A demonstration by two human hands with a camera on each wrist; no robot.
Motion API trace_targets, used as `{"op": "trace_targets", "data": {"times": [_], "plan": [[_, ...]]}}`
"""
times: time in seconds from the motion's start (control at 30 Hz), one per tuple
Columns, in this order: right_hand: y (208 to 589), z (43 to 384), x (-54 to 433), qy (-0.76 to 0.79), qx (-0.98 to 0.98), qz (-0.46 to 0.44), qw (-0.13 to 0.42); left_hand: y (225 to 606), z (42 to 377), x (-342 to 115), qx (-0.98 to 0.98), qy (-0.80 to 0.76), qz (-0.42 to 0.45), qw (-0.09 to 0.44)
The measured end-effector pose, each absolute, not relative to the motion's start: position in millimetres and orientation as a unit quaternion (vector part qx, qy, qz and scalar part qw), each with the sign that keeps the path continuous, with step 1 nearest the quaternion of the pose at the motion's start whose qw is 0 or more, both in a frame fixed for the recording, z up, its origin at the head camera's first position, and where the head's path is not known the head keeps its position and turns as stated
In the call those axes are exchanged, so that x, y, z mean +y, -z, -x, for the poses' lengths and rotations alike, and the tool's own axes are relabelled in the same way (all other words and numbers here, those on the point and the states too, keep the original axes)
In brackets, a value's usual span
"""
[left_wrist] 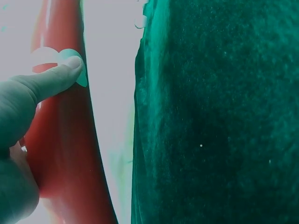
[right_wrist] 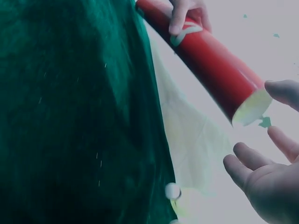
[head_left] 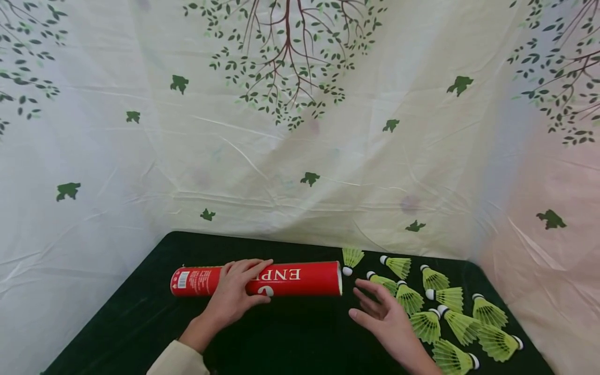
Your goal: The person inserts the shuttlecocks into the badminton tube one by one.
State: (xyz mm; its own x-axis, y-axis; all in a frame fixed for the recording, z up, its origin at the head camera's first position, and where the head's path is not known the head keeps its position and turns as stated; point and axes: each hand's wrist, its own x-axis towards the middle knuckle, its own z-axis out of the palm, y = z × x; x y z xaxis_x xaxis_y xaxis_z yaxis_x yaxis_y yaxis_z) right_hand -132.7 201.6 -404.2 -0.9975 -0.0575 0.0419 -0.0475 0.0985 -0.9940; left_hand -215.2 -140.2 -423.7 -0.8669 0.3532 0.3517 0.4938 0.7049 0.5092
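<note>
Your right hand (head_left: 386, 323), fingers spread, holds nothing, just beside the pale end (right_wrist: 253, 107) of the red tube (head_left: 304, 285). Your left hand (head_left: 234, 294) grips the tube, which runs left to right, pointing toward the yellow shuttlecocks (head_left: 450, 299).

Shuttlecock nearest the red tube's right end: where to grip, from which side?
Probably the white base, pinched by the right hand from above and right. That end is compact and points toward the person, while the yellow-green skirt flares out behind it. The red tube lies close on its left, crowding that side.
</note>
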Motion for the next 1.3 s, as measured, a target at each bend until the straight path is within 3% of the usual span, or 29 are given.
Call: {"op": "trace_targets", "data": {"times": [0.47, 0.9, 1.3], "plan": [[415, 120, 252, 0.583, 0.812, -0.031, 0.019, 422, 214, -154, -0.922, 0.293, 0.229, 0.111], [427, 148, 293, 0.520, 0.853, -0.027, -0.046, 423, 215, -154, -0.919, 0.299, 0.232, 0.109], [415, 173, 279, 0.456, 0.885, -0.033, -0.087, 427, 214, -154, -0.917, 0.309, 0.229, 0.103]]}}
